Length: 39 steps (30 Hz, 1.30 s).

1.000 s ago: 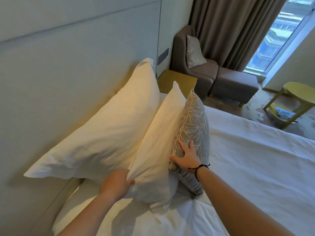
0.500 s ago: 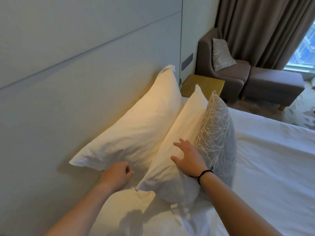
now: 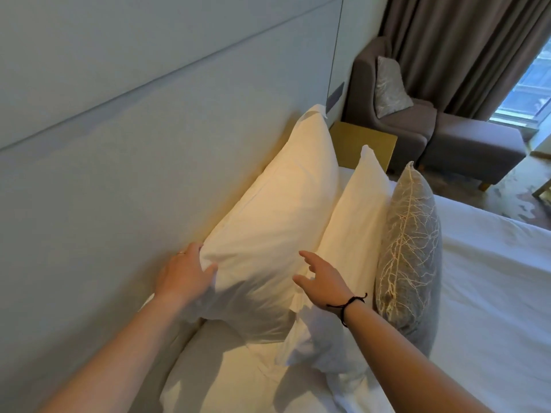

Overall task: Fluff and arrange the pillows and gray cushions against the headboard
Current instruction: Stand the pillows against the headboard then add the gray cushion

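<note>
Two white pillows stand on edge on the bed. The back pillow [image 3: 277,216] leans on the pale headboard [image 3: 119,162]. A second white pillow [image 3: 354,228] rests in front of it. A gray cushion [image 3: 408,242] with a pale branch pattern stands upright in front of that one. My left hand [image 3: 185,274] grips the near left corner of the back pillow, thumb on its front face. My right hand [image 3: 322,278] hovers with fingers spread between the two white pillows, holding nothing; whether it touches them I cannot tell.
A white sheet [image 3: 492,293] covers the bed to the right. Past the pillows stands a yellow bedside table [image 3: 363,144]. A gray armchair [image 3: 396,114] with a cushion and a gray footstool [image 3: 474,150] sit by brown curtains [image 3: 465,49] and a window.
My left hand moved up from the bed and took hold of the back pillow's near corner. My right hand left the second pillow's face and shifted left, toward the gap between the white pillows.
</note>
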Motion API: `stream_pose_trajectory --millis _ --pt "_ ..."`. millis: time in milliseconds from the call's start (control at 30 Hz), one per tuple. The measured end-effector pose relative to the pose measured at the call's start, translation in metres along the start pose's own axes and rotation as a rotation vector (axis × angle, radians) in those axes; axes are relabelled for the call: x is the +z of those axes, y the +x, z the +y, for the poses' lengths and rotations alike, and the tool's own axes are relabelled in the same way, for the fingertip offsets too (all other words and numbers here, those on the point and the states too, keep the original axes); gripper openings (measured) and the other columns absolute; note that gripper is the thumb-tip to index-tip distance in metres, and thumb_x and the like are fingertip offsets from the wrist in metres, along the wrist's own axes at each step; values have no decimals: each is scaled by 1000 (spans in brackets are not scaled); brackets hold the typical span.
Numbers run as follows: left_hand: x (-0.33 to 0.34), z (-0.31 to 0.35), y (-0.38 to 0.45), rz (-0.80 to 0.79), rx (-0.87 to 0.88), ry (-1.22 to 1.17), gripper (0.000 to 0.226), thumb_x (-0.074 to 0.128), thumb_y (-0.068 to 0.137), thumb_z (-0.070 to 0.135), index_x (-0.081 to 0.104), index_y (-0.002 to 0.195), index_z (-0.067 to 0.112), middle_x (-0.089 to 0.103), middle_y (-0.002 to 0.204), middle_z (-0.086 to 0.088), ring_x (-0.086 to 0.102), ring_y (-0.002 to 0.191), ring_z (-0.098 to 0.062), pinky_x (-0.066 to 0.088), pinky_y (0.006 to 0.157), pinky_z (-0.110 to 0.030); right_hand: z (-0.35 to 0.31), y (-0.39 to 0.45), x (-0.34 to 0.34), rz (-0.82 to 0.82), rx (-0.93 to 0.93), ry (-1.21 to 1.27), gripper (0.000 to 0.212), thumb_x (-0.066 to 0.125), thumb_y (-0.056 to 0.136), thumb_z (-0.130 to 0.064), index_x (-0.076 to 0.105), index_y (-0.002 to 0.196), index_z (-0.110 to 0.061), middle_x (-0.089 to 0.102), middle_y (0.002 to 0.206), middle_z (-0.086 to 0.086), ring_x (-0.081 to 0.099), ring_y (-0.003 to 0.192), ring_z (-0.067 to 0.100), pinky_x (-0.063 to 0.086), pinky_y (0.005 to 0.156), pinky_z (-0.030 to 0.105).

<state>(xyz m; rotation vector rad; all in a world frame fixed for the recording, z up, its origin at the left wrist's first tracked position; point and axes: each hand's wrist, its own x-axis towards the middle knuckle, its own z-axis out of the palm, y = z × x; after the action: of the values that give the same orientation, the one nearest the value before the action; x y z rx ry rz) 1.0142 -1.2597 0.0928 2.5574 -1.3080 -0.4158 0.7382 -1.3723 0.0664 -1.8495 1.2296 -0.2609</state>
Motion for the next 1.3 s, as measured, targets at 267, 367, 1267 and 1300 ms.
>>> stream_pose_trajectory --millis 267,367,1267,1300 --pt "11 -23 29 -28 158 93 47 41 85 75 45 84 28 67 89 1 64 81 -26 34 56 -33 -53 70 63 129 214 235 92 58 82 -64 14 153 -25 22 160 -4 27 144 18 29 110 33" --pt "9 -23 37 -14 207 128 48 39 91 69 53 87 22 70 92 -4 65 86 -31 34 59 -33 -63 77 77 176 214 235 96 57 81 -66 13 154 -22 22 160 -4 24 145 16 24 108 27" --pt "-31 2 46 39 175 267 26 44 92 13 39 117 21 67 89 1 67 77 -24 41 57 -33 -59 116 41 239 196 292 81 60 87 -53 23 152 -22 28 158 -4 29 143 18 31 110 34" --pt "-29 3 50 20 178 244 29 45 92 15 36 119 21 66 90 0 67 79 -25 43 58 -33 -58 117 40 240 193 297 80 60 86 -52 23 152 -23 29 157 -4 30 143 17 31 109 33"
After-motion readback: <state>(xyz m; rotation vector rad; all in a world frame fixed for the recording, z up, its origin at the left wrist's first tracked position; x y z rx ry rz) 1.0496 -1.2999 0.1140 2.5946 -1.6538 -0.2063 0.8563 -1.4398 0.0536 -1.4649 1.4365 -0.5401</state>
